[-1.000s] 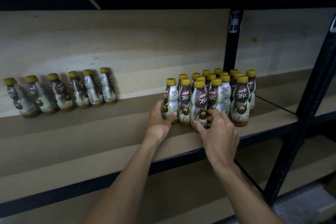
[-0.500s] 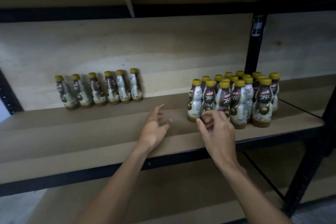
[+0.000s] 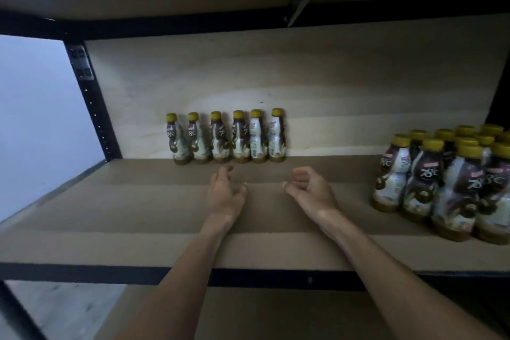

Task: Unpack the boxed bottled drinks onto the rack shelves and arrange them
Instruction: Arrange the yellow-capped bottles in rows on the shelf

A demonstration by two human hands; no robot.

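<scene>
A row of several yellow-capped coffee bottles (image 3: 226,136) stands against the back board of the wooden shelf (image 3: 138,215). A tight cluster of the same bottles (image 3: 447,182) stands at the shelf's right end, partly cut off by the frame. My left hand (image 3: 225,193) hovers just in front of the row, fingers apart, holding nothing. My right hand (image 3: 310,188) is beside it over bare shelf, fingers loosely curled and empty, well left of the cluster.
A black metal upright (image 3: 91,102) bounds the shelf at the left, with a pale wall beyond it. The upper shelf (image 3: 165,0) hangs low overhead. A black front rail (image 3: 82,273) edges the shelf; another shelf lies below.
Both hands have let go of the cluster and moved left to in front of the back row. My view has swung left, so the cluster now sits at the right edge.
</scene>
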